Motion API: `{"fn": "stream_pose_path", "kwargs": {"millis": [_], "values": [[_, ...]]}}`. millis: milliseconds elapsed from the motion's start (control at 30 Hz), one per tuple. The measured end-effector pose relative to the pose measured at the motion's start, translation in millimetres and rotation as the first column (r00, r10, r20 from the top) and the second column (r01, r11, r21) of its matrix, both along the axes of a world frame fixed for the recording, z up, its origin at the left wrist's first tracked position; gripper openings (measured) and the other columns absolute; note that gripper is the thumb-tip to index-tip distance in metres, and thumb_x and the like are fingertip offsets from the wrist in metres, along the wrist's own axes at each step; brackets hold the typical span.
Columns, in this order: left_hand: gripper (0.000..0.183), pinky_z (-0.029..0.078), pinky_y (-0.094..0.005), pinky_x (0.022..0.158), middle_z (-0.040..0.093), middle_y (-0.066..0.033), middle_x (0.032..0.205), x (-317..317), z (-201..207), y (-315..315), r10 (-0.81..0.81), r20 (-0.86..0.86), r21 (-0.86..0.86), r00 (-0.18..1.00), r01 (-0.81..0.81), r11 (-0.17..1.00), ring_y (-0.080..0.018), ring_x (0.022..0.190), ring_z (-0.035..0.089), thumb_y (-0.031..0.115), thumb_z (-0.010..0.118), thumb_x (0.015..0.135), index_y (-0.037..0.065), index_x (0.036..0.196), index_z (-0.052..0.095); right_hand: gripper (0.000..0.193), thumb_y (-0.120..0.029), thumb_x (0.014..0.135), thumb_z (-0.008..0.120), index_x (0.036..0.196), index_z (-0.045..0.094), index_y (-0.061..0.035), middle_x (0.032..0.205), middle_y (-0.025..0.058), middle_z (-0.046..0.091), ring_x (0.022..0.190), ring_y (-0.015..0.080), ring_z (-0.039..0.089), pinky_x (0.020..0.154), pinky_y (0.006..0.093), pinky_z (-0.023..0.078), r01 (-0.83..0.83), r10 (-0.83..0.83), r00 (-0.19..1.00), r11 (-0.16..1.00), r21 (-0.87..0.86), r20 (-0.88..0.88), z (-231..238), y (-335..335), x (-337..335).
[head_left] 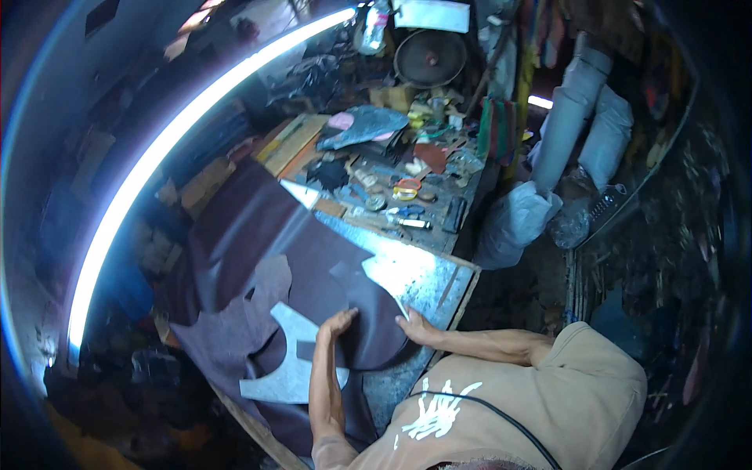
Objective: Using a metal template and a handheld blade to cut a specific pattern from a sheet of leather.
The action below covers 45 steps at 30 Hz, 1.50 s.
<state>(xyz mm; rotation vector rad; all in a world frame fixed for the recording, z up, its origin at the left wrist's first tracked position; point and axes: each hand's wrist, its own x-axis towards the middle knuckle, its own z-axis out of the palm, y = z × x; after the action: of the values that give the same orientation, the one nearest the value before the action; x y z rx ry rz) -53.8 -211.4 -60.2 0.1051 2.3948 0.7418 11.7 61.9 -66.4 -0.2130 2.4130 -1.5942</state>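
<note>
A large dark maroon leather sheet (pixel 313 251) covers much of the worktable, its edge curving past my hands. My left hand (pixel 337 321) rests on the leather with its fingers stretched to the right; small finger details are blurred. Beside that wrist lies a light grey curved template (pixel 291 368), partly hidden under my forearm. At the right edge of the leather, my right hand (pixel 423 327) is closed around a thin pale stick-like tool (pixel 404 312), whose exact kind is unclear. An irregular cut leather piece (pixel 243 321) lies left of the template.
The metal-topped table (pixel 446 278) has a wooden edge on the right. Farther back are orange-handled scissors (pixel 407 186), a dark box-shaped object (pixel 454 214) and scattered scraps. A round fan (pixel 430 59) stands behind. A bright tube light (pixel 157 157) arcs along the left.
</note>
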Motion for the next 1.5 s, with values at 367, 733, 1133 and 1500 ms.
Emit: {"fn": "stream_pose_path", "kwargs": {"millis": [367, 733, 1133, 1500], "values": [[0.055, 0.037, -0.0439, 0.105, 0.056, -0.0276, 0.126, 15.7, -0.8, -10.2, -0.093, -0.207, -0.079, 0.974, 0.079, 0.994, -0.0429, 0.122, 0.048, 0.037, 0.026, 0.100, -0.003, 0.122, 0.057, 0.056, -0.024, 0.095, 0.052, 0.140, 0.033, 0.0038, 0.132, 0.0308, 0.049, 0.126, 0.0409, 0.046, 0.105, 0.0428, 0.037, -0.073, 0.077, 0.991, 0.997, -0.038, 0.112, 13.1, -6.6, -0.5], [0.063, 0.041, -0.0505, 0.097, 0.061, -0.0350, 0.107, 33.9, 4.9, 6.8, 0.263, -0.218, -0.116, 0.940, -0.293, 0.949, -0.0482, 0.108, 0.055, 0.048, 0.030, 0.099, -0.004, 0.102, 0.066, 0.075, -0.028, 0.097, 0.047, 0.149, 0.003, 0.0047, 0.141, 0.0384, 0.034, 0.132, 0.0425, 0.040, 0.109, 0.0393, 0.032, -0.247, 0.203, 0.919, 0.964, 0.094, 0.339, 42.3, 0.3, 0.0], [0.055, 0.050, -0.0536, 0.067, 0.066, -0.0264, 0.074, 46.1, 25.7, 91.5, 0.427, -0.701, -0.109, 0.572, -0.677, 0.728, -0.0448, 0.071, 0.064, 0.049, 0.044, 0.097, 0.001, 0.081, 0.066, 0.010, -0.017, 0.093, 0.050, 0.096, 0.057, -0.0096, 0.067, 0.0062, 0.057, 0.062, 0.0186, 0.062, 0.046, 0.0351, 0.047, 0.266, -0.385, 0.899, 0.858, -0.440, -0.207, 133.0, 200.0, -362.2], [0.050, 0.046, -0.0542, 0.059, 0.063, -0.0245, 0.066, 65.2, 17.7, 87.5, 0.452, -0.743, -0.201, 0.494, -0.808, 0.553, -0.0446, 0.063, 0.061, 0.044, 0.048, 0.096, 0.002, 0.071, 0.063, 0.047, -0.020, 0.093, 0.054, 0.137, 0.038, -0.0138, 0.114, 0.0083, 0.059, 0.072, 0.0149, 0.064, 0.046, 0.0272, 0.052, 0.458, -0.629, 0.696, 0.760, -0.460, -0.346, 405.5, 313.1, -559.7]]}}
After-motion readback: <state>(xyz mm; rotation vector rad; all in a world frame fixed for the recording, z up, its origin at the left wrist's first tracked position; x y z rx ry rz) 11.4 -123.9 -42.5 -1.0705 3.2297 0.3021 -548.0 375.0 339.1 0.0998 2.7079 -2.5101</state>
